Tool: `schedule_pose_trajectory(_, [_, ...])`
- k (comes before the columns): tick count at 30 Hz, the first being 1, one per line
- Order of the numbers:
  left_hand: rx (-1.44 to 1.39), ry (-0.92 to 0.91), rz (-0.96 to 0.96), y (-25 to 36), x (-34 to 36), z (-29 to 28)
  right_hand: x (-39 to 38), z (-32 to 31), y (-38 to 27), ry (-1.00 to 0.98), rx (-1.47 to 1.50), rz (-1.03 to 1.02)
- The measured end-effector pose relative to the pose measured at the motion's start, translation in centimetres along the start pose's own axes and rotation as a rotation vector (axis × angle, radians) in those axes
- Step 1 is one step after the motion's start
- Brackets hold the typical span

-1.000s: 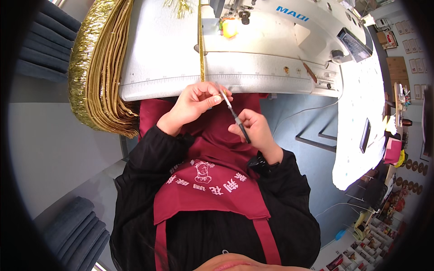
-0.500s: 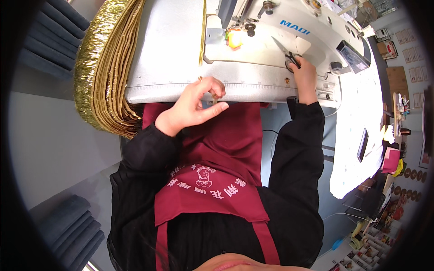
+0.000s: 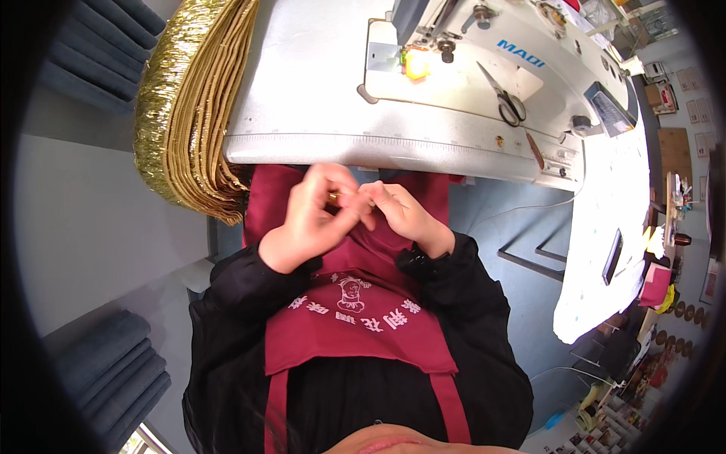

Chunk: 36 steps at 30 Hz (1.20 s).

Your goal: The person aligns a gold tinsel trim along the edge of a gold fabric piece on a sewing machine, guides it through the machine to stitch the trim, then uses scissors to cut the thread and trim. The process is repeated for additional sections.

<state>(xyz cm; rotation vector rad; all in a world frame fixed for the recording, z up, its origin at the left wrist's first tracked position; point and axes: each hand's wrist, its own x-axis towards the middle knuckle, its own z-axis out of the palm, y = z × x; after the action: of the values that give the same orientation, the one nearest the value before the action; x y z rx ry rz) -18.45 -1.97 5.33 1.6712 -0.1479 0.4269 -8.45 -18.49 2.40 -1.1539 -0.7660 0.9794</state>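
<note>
Both hands meet in front of the apron, just off the near edge of the sewing table (image 3: 302,129). My left hand (image 3: 302,223) is curled, its fingers bent and partly smeared by motion. A tiny gold bit shows at its fingers, too small to name. My right hand (image 3: 412,219) has its thumb pressed against the bent forefinger, touching the left fingertips. What it pinches, if anything, is hidden. The black-handled scissors (image 3: 510,110) lie on the machine bed, blades pointing away and left. Left of the table edge hangs a thick folded bundle of gold metallic fabric (image 3: 197,113).
A white sewing machine (image 3: 544,60) stands at the far right of the table, its lamp lit near the needle. A slim brown-handled tool (image 3: 535,150) lies close to the front edge. At right a white-covered surface (image 3: 597,250) bears a dark phone-like slab (image 3: 613,256).
My right hand has let go of the scissors and come left to meet my left hand. The narrow gold strip on the table is out of view. My left hand has moved slightly nearer me.
</note>
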Motion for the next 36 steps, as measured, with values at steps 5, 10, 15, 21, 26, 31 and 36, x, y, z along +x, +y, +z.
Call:
schedule_pose_trajectory(5, [0.098,0.269,-0.147,-2.9,-0.5,-3.2,-3.2,-3.9,-1.3,0.286,-0.121,0.086])
schedule_pose_trajectory(10, [0.118,0.251,-0.205,-4.1,-1.8,-4.1,-9.3,-15.3,-4.7,1.098,-1.423,-0.148])
schedule_pose_trajectory(15, [0.129,0.181,-0.200,-4.2,-1.7,-3.0,-13.4,-23.9,-3.7,1.155,-1.736,0.263])
schedule_pose_trajectory(21, [0.153,0.151,-0.191,-3.9,-1.3,-2.9,-19.1,-27.9,-6.3,0.927,-1.861,0.092])
schedule_pose_trajectory(26, [0.152,0.129,-0.219,-3.8,-1.0,-2.5,-22.8,-29.4,-7.8,0.968,-1.798,0.129])
schedule_pose_trajectory(31, [0.139,0.057,-0.164,-2.7,-0.3,-1.0,-18.3,-23.8,-8.0,1.162,-1.607,-0.145])
schedule_pose_trajectory(36, [0.197,-0.217,0.119,0.0,0.3,0.8,-8.6,-7.7,-3.4,0.500,-0.576,-0.198])
